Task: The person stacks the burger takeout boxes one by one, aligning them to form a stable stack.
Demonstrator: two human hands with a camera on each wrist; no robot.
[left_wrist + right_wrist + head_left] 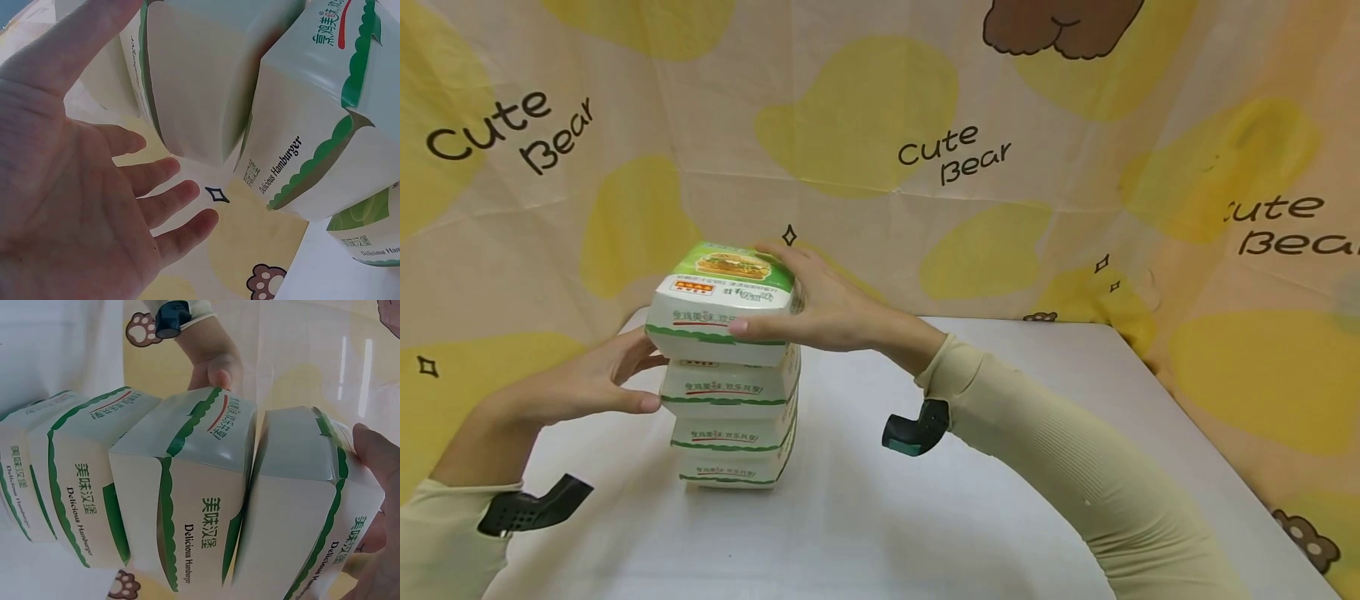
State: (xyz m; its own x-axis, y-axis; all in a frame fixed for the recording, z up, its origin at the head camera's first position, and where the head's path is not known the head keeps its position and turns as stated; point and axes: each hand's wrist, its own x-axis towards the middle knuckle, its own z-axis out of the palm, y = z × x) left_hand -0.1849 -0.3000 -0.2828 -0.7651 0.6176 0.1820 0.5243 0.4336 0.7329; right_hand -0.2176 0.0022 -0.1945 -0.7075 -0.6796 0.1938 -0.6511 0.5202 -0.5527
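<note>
Several white-and-green paper hamburger boxes stand in a stack on the table. The top box (722, 329), with a burger picture on its lid, sits slightly askew to the left and tilted. My right hand (831, 308) grips that top box from the right, thumb along its front and fingers at the back. Below it, the second box (726, 390) has my left hand (591, 379) at its left side, the thumb tip right at its edge. The left fingers (169, 194) are spread and relaxed beside the stack. Lower boxes (81, 475) show their "Delicious Hamburger" sides.
The white table (925, 517) extends right and toward the front. Behind it hangs a yellow-patterned cloth (865, 108) printed with "Cute Bear". Black wrist-worn devices (917, 427) sit at both sleeves.
</note>
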